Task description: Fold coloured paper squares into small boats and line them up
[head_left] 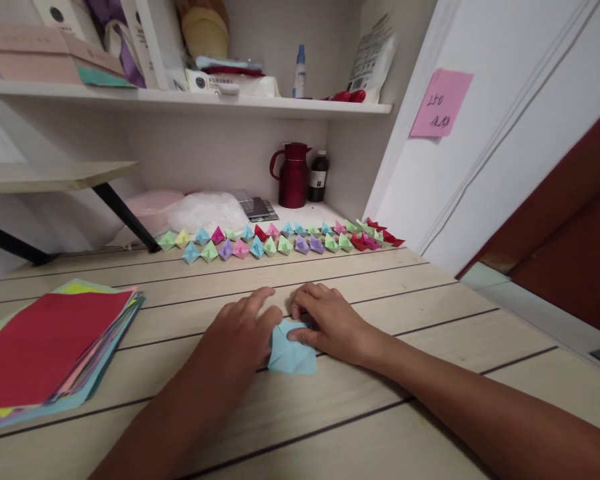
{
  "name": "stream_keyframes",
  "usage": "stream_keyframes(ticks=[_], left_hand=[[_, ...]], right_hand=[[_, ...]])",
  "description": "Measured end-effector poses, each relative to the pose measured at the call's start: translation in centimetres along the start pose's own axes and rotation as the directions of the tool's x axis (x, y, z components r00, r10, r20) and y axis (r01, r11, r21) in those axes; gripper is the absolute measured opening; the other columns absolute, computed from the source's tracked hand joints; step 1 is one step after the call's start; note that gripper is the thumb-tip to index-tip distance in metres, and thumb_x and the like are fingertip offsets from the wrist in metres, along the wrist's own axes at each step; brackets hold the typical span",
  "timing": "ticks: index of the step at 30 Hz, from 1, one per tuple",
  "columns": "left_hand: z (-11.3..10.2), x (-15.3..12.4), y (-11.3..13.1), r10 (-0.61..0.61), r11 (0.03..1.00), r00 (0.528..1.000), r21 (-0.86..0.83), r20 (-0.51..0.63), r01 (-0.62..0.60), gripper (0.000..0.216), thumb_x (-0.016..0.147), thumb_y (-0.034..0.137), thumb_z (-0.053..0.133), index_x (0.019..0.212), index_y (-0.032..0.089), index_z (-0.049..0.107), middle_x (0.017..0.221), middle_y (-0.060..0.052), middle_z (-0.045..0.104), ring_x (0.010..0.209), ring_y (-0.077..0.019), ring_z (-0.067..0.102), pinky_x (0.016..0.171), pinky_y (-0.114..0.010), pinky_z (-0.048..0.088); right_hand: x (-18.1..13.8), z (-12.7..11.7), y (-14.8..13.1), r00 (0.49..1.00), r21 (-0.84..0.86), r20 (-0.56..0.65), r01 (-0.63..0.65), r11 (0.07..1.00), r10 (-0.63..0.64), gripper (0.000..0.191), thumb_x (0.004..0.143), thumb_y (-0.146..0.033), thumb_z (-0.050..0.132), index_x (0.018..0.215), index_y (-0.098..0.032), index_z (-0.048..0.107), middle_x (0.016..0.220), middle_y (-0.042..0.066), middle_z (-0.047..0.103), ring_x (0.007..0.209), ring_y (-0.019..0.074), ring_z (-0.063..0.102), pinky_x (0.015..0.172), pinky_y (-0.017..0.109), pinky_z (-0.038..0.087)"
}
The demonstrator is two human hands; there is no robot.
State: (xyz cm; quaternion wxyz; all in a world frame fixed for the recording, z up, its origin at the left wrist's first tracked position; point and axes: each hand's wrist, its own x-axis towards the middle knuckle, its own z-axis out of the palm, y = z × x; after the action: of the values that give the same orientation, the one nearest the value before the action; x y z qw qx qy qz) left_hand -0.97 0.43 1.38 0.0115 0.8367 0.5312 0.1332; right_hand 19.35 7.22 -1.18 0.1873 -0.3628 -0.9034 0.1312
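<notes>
A partly folded light blue paper (291, 357) was seen lying flat on the worktop (405, 413), at the lower middle of the frame. The left hand (240, 327) was laid open on the paper's left edge, its fingers spread and pressed down. The right hand (330, 320) was set on the upper right corner with the fingers curled. Whether a flap was pinched under its thumb could not be told.

A stack of coloured sheets (50, 347) was seen at the lower left, and a row of small folded paper pieces (280, 241) ran across the middle, beyond the hands.

It was judged that the paper could be skewed if the pressure of the two hands were uneven, so that a crease would be set off its line. The thin sheet could also be torn at a corner by a hard drag.
</notes>
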Motion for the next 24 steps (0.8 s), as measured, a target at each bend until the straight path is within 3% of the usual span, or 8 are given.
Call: stream_keyframes(ticks=[3,6,9,11,18,20,22,24], left_hand=[[-0.3,-0.1,0.6,0.224,0.972,0.973,0.078,-0.053,-0.22,0.034,0.084,0.008,0.052,0.109,0.028,0.062,0.138,-0.008,0.052,0.116,-0.0282,0.054,0.094,-0.048,0.041],[-0.5,-0.2,0.8,0.306,0.945,0.952,0.115,0.013,-0.305,0.033,0.087,0.013,0.054,0.113,0.032,0.064,0.135,-0.006,0.057,0.111,-0.0282,0.057,0.091,-0.047,0.041],[-0.4,-0.1,0.6,0.276,0.95,0.942,0.097,0.19,-0.298,0.025,0.086,0.016,0.06,0.104,0.031,0.069,0.122,-0.003,0.067,0.106,-0.0275,0.061,0.088,-0.045,0.042],[-0.3,-0.2,0.6,0.242,0.96,0.94,0.084,0.24,-0.269,0.028,0.085,0.014,0.06,0.106,0.031,0.069,0.122,-0.002,0.068,0.107,-0.0267,0.062,0.087,-0.042,0.043],[2.0,-3.7,0.7,0.204,0.971,0.957,0.079,0.205,-0.224,0.052,0.081,0.011,0.052,0.13,0.029,0.057,0.138,-0.002,0.057,0.123,-0.0268,0.055,0.095,-0.038,0.043],[2.6,-5.7,0.5,0.141,0.981,0.983,0.117,0.119,-0.155,0.061,0.079,0.006,0.048,0.134,0.033,0.053,0.14,0.0,0.055,0.127,-0.0248,0.052,0.096,-0.036,0.043],[2.4,-7.2,0.2,0.084,0.983,0.993,0.157,0.077,-0.095,0.07,0.074,0.003,0.047,0.137,0.033,0.049,0.142,0.001,0.052,0.13,-0.0248,0.049,0.1,-0.038,0.041],[1.3,-7.6,0.1,0.11,0.982,0.987,0.141,0.117,-0.126,0.071,0.07,0.003,0.047,0.134,0.034,0.053,0.138,0.003,0.056,0.125,-0.0232,0.055,0.096,-0.035,0.044]], right_hand=[[0.2,0.1,0.3,1.0,0.01,-0.007,-0.012,1.0,0.012,0.027,0.079,-0.041,0.071,0.094,-0.023,0.058,0.103,0.005,0.058,0.096,0.0231,0.051,0.084,0.037,0.035],[0.3,0.1,0.4,1.0,0.031,-0.004,-0.027,0.999,0.027,0.031,0.075,-0.041,0.075,0.095,-0.023,0.059,0.104,0.004,0.059,0.097,0.0235,0.051,0.082,0.036,0.035],[0.4,0.0,0.4,1.0,0.074,0.003,-0.031,0.997,0.03,0.033,0.073,-0.044,0.077,0.093,-0.023,0.06,0.103,0.003,0.059,0.097,0.0227,0.052,0.084,0.036,0.035],[0.5,-0.1,0.5,0.999,0.086,0.002,-0.035,0.996,0.035,0.033,0.073,-0.044,0.077,0.092,-0.023,0.061,0.101,0.003,0.059,0.096,0.0222,0.052,0.084,0.036,0.035],[0.6,-0.8,1.3,0.997,0.18,0.029,-0.073,0.981,0.069,0.026,0.072,-0.028,0.079,0.091,-0.022,0.063,0.101,0.002,0.057,0.093,0.0184,0.055,0.084,0.032,0.039],[0.7,-1.1,1.5,0.995,0.215,0.046,-0.102,0.971,0.094,0.025,0.071,-0.024,0.079,0.091,-0.022,0.064,0.102,0.002,0.056,0.089,0.0167,0.056,0.081,0.03,0.04],[0.9,-1.2,1.7,0.993,0.225,0.059,-0.117,0.967,0.106,0.025,0.069,-0.023,0.08,0.089,-0.022,0.064,0.101,0.002,0.056,0.087,0.0161,0.056,0.08,0.028,0.041],[1.1,-1.3,1.7,0.991,0.224,0.069,-0.124,0.967,0.111,0.026,0.068,-0.025,0.081,0.087,-0.022,0.065,0.099,0.001,0.055,0.085,0.0159,0.056,0.078,0.028,0.041]])
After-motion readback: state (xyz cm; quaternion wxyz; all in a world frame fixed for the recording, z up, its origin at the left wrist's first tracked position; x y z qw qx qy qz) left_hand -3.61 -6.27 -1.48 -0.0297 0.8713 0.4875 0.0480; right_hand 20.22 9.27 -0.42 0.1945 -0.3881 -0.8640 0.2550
